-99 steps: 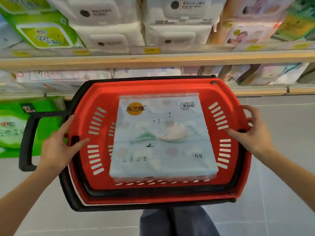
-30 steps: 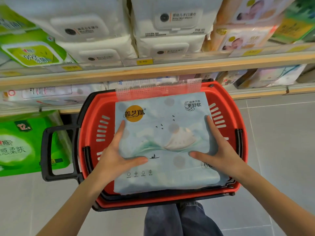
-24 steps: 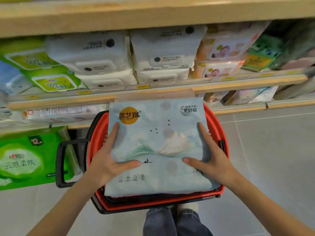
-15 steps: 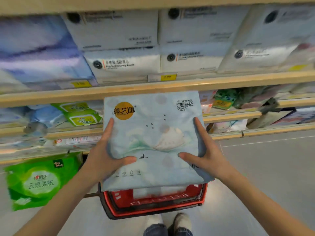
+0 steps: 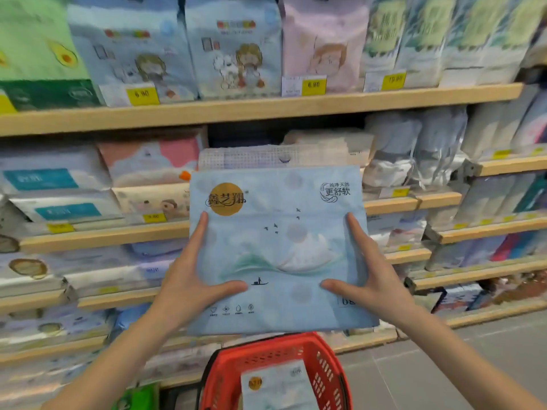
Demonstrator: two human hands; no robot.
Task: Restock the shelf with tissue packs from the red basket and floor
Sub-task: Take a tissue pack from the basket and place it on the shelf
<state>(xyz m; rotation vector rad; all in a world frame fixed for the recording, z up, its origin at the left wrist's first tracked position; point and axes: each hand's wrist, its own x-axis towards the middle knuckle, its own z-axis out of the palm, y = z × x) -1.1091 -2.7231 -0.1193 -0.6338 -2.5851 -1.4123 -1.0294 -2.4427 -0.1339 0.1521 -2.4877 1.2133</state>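
The left hand (image 5: pixel 192 279) and right hand (image 5: pixel 373 276) grip a pale blue plastic-wrapped tissue pack (image 5: pixel 278 250) mid-frame, not yet shelved; seemingly one more pack (image 5: pixel 275 389) waits in the red plastic basket (image 5: pixel 266 344), bottom centre.

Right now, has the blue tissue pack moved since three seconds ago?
Yes: tissue pack rose out of the red basket; left hand and right hand hold it before the shelf.

The held tissue pack (image 5: pixel 278 250) hides the shelf goods behind it and most fingers (image 5: pixel 199 232) of both hands. The right hand (image 5: pixel 376 279) covers part of its count label (image 5: pixel 344 301). The view's bottom edge cuts the red basket (image 5: pixel 266 347) and the pack inside (image 5: pixel 278 389). Price tags (image 5: pixel 142 94) are blurred, perhaps 6.90.
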